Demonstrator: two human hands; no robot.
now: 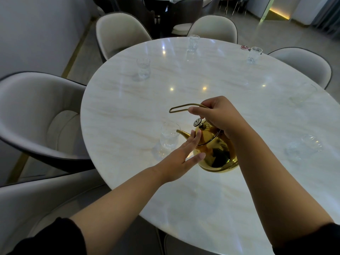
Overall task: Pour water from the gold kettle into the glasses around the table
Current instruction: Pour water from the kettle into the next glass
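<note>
The gold kettle (215,150) hangs tilted above the white marble table (220,190), its spout reaching over the rim of the nearest glass (169,135). My right hand (219,115) grips the kettle's wire handle from above. With straight fingers, my left hand (182,155) presses against the kettle's left side below the spout. Further clear glasses stand around the table: one at the left (143,68), one at the back (193,42), one at the back right (254,54), two at the right (303,92) (305,144). Whether water flows cannot be told.
Cream upholstered chairs ring the table: at the left (42,115), back left (119,32), back (213,28) and right (303,65). A small red item (245,47) lies at the far table edge. More furniture stands in the background.
</note>
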